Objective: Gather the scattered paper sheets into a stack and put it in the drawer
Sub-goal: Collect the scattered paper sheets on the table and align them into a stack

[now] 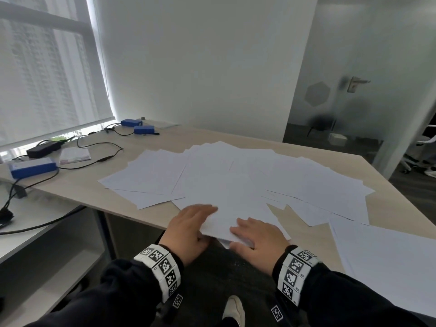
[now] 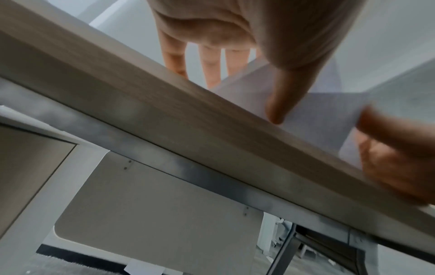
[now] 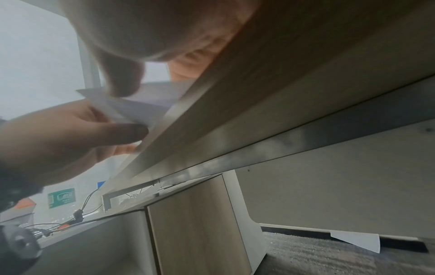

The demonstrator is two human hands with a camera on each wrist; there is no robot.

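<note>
- I see the paper sheets (image 1: 236,182) fanned across the wood-grain table (image 1: 77,185), white, thin and flat, overlapping at many angles; the fan's long axis runs left to right.
- Nearest sheets overhang the table's near edge, corners pointing towards me.
- My left hand (image 1: 188,230) pinches that overhanging bundle: fingers flat on top, thumb (image 2: 280,100) curled under the edge.
- My right hand (image 1: 257,241) lies on the same bundle, fingers nearly straight; the thumb's contact I cannot tell.
- One separate sheet (image 1: 387,263) is cut off at the right frame edge.
- Blue boxes (image 1: 138,126) and black cables (image 1: 99,159) sit far left.
- Both wrist views are blurred.
</note>
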